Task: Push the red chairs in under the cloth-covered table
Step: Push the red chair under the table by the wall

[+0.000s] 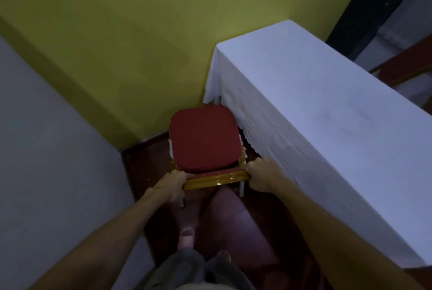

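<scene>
Nearest, low in view: the person's legs and feet (187, 238) on a dark red floor (233, 231), standing directly behind the chair.

Left hand (171, 185): grip closed around the left end of the chair's gold backrest rail (217, 178).

Right hand (259, 176): grip closed around the rail's right end, touching the hanging edge of the white cloth (315, 126).

Chair (204, 137): red padded seat, gold frame, pale legs; stood just ahead of both hands, seat pointing away from the person toward the yellow wall (117, 44). Its right side lay against the cloth's drape near the counter's far corner; the seat was not under the counter.

Counter (327, 93): long axis ran from near right to far, alongside the chair rather than ahead of it. Judgement: the tuck-in direction lay to the right of the grip, so the chair needed turning toward the counter; the right hand was nearer, the left likelier to drive the swing.

Farther right, beyond the counter: a second red chair (406, 67), partly seen.
</scene>
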Tool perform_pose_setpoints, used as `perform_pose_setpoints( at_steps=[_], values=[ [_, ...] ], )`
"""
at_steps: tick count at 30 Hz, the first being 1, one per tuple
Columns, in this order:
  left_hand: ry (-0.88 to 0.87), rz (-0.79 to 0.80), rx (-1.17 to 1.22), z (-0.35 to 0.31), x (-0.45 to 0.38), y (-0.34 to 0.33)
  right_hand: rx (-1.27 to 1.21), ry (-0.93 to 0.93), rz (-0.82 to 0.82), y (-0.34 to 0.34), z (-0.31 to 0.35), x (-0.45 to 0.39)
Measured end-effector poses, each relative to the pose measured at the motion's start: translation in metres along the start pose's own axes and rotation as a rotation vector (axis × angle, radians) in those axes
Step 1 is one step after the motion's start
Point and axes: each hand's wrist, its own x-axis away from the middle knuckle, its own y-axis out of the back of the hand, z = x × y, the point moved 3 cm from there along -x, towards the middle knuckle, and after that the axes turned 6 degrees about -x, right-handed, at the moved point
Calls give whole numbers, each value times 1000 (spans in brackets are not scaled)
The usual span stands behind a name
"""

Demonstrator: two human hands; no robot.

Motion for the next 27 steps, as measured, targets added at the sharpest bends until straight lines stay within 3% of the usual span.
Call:
perform_pose_setpoints(
  at_steps=[10, 16, 19, 21, 27],
  values=[
    [-135, 68, -85, -18, -7, -1, -6, -35, -83, -36, 0, 50],
    [-106, -166, -336, -25, -39, 19, -19, -20, -66, -28, -4, 66],
    [-240, -273, -335, -36, -53, 31, -110, -89, -56, -25, -14, 69],
    [-300, -254, -314, -44, -59, 39, -166, -162, -42, -22, -18, 64],
    [-250, -212, -318, -33, -114, 83, -203, -241, -40, -1, -24, 15]
  ],
)
